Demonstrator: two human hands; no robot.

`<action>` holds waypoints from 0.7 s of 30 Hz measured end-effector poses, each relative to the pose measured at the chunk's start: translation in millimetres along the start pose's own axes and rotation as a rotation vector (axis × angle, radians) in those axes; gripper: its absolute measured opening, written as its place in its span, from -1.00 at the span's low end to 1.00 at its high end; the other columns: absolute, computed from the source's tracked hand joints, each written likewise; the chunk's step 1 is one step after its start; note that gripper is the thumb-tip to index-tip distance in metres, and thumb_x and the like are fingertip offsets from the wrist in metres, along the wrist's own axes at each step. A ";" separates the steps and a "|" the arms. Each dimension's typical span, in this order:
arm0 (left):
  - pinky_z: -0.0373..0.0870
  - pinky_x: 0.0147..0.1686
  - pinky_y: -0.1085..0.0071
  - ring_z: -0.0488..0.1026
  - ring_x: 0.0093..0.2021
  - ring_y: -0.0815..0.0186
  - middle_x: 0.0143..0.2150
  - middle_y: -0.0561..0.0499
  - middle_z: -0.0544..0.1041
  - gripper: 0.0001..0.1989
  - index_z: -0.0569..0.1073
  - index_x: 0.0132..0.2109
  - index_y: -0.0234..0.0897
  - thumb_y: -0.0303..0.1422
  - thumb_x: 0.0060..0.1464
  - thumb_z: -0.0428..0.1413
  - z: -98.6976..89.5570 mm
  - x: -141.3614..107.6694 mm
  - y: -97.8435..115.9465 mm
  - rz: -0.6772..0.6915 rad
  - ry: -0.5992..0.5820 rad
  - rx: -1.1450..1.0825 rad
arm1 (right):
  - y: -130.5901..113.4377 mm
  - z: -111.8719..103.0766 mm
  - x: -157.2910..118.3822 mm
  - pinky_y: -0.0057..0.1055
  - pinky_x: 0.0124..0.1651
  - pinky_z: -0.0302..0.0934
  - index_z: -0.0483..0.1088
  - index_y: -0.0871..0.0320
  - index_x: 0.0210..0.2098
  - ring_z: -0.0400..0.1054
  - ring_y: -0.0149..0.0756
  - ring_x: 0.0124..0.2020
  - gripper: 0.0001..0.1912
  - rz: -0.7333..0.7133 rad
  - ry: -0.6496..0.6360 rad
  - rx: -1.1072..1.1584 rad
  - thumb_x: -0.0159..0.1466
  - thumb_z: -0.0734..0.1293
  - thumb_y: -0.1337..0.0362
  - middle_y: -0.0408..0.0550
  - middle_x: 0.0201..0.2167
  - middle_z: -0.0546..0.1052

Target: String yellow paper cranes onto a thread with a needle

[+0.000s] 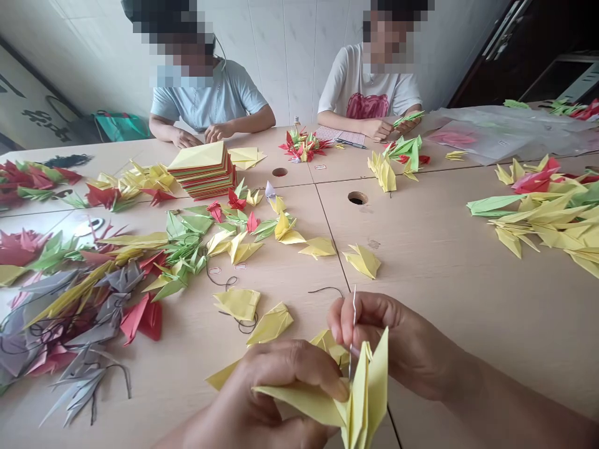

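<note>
This place is looking like a paper-craft workroom, with one person in light blue and another person in white sitting along the far side of a broad wooden table, in front of a pale panelled wall. Heaps of folded paper in yellow, red, green and grey are spreading over the tabletop, while a stack of square sheets, black thread and clear plastic are sharing the surface. Round cable holes and straight seams are suggesting joined office desks.
</note>
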State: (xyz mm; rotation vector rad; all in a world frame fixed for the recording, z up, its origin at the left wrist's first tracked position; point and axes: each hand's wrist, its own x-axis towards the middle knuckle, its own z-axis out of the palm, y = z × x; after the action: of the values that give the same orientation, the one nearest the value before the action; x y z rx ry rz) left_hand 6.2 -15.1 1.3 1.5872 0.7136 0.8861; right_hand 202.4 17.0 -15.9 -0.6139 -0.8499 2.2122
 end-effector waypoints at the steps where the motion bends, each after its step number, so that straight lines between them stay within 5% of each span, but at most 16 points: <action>1: 0.50 -0.30 0.47 0.55 -0.33 0.31 -0.33 0.02 0.61 -0.67 0.55 -0.19 -0.13 -0.64 -0.06 0.19 0.5 0.1 -0.5 -0.010 -0.021 -0.002 | -0.3 -0.3 0.2 -0.66 -0.44 0.13 0.43 0.17 -0.45 0.25 -0.61 -0.53 -0.88 -0.018 0.038 0.022 0.18 0.43 0.31 -0.22 -0.43 0.48; 6: 0.49 -0.27 0.44 0.53 -0.29 0.32 -0.29 0.02 0.58 -0.65 0.56 -0.19 -0.10 -0.65 -0.04 0.18 -1.7 -0.7 -3.1 -0.051 0.028 -0.065 | -9.7 -3.9 2.4 -0.69 -0.63 0.15 0.27 0.10 -0.36 0.43 -0.51 -0.59 -0.80 -0.032 0.216 0.081 0.25 0.36 0.16 -0.17 -0.46 0.57; 11: 0.46 -0.21 0.45 0.49 -0.22 0.32 -0.22 -0.01 0.55 -0.80 0.57 -0.23 -0.11 -0.52 0.01 0.23 -6.0 -3.8 -6.6 -0.163 0.087 -0.250 | -24.2 -9.3 3.5 -0.71 -0.64 0.25 0.25 0.05 -0.35 0.43 -0.51 -0.63 -0.73 -0.100 0.341 0.138 0.12 0.46 0.21 -0.33 -0.61 0.47; 14: 0.47 -0.28 0.51 0.49 -0.30 0.37 -0.28 0.00 0.55 -0.92 0.59 -0.30 -0.16 -0.39 -0.02 0.28 -8.4 -2.4 -9.0 -0.255 0.139 -0.457 | -30.2 -12.7 4.1 -0.74 -0.63 0.25 0.28 0.05 -0.36 0.41 -0.55 -0.63 -0.72 -0.123 0.392 0.145 0.09 0.48 0.23 -0.34 -0.60 0.46; 21: 0.42 -0.46 0.62 0.48 -0.46 0.47 -0.40 0.04 0.58 -0.83 0.58 -0.36 -0.20 -0.35 -0.17 0.38 -12.1 1.8 -13.7 -0.405 0.191 -0.705 | -36.1 -15.7 3.4 -0.72 -0.65 0.20 0.31 0.04 -0.38 0.35 -0.56 -0.62 -0.76 -0.218 0.467 0.094 0.10 0.47 0.22 -0.28 -0.52 0.53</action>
State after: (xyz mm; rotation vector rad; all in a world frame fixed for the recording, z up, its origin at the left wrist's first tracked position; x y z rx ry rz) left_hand -2.9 -4.6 -10.8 0.7092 0.7159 0.8605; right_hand 225.2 45.6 -1.3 -0.9001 -0.5372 1.7969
